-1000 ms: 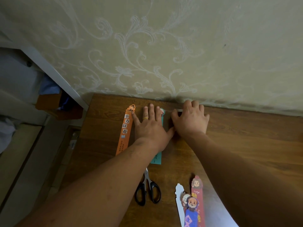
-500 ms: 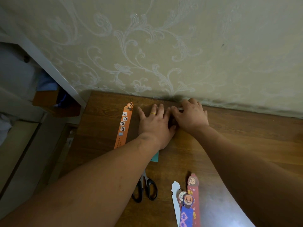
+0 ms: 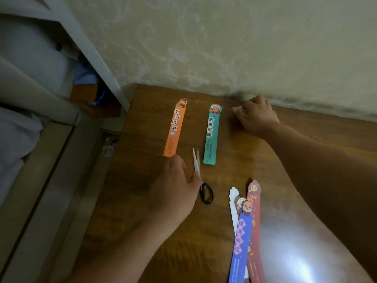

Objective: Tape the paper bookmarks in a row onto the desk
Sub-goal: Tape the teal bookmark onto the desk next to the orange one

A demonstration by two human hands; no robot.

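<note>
Paper bookmarks (image 3: 254,231) in red, blue and white lie piled on the brown wooden surface (image 3: 265,160). The right hand (image 3: 257,119) rests by the wall; the left hand (image 3: 173,190) touches black-handled scissors (image 3: 207,193). Whether their fingers hold anything, I cannot tell. Farther back, side by side, the orange bookmark (image 3: 174,129) reads 全力以赴, the teal bookmark (image 3: 211,135) 未来可期.

Black-handled scissors (image 3: 196,162) lie dead centre, blades pointing to twelve o'clock. Scroll-embossed wallpaper (image 3: 224,48) fills twelve, and a white bed frame (image 3: 92,58) slants at ten.

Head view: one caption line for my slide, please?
Orange bookmark and teal bookmark lie side by side on desk; left hand by scissors.
</note>
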